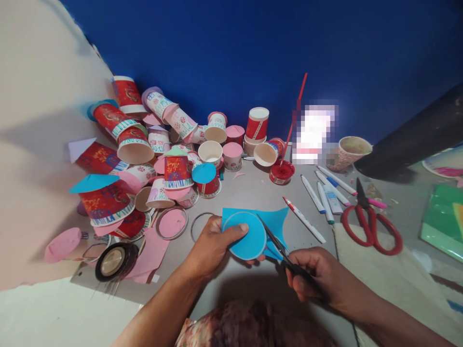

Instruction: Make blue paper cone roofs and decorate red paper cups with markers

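My left hand [213, 246] pinches a piece of blue paper [278, 221], thumb on top and fingertips showing beneath. A round outline with a pale rim, a blue disc [249, 243], lies at the near part of this paper; whether the rim is a ring or a drawn line I cannot tell. In my right hand [311, 274] is a pair of black-handled scissors [280, 248]. Their blades reach up and left along the right edge of the disc, with a narrow strip of blue paper hanging beside them.
Decorated paper cups [179, 173] crowd the left side against the wall. Pink paper [154, 255] and a roll of black tape [115, 260] lie at left. Behind are a red paint pot [282, 172] with a brush, several markers [304, 219], and red-handled scissors [365, 221] at right.
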`<state>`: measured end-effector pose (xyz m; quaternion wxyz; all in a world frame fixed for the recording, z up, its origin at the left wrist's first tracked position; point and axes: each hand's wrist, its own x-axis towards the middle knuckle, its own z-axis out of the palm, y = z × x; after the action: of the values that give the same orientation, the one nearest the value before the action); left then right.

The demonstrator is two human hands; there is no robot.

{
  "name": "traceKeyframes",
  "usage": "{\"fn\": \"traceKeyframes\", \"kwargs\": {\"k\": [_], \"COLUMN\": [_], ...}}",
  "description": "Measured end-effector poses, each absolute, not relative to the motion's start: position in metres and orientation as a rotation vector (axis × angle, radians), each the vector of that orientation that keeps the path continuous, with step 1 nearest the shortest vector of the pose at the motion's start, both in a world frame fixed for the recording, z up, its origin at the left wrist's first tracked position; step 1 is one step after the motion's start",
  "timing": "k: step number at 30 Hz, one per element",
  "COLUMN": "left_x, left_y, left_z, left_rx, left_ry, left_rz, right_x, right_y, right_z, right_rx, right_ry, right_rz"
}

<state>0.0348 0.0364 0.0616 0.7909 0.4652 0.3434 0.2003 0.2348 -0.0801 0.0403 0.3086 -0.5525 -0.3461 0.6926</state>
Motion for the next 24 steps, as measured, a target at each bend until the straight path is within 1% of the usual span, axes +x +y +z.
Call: {"fn": "traceKeyframes", "kwargs": {"k": [9, 16, 24], "left_x": [0.0323, 0.0309, 0.0285], "left_y": [0.0379, 0.04, 0.0409], "left_z": [0.0612, 0.0621, 0.0648], "left_rx": [1.02, 1.024, 1.073], "left_ry": [0.75, 0.753, 0.721], "left_rz": [0.402, 0.36, 0.299], "right_x": [0.2366, 0.2402, 0.2414], "right_y": [-0.0848, -0.0862, -0.088], "right_z": [0.0325, 0.0342, 0.0312], "right_rx": [-1.439, -1.517, -1.521], "right_ry": [-0.937, -1.034, -1.023], "right_rz": [1.823, 1.838, 1.832]}}
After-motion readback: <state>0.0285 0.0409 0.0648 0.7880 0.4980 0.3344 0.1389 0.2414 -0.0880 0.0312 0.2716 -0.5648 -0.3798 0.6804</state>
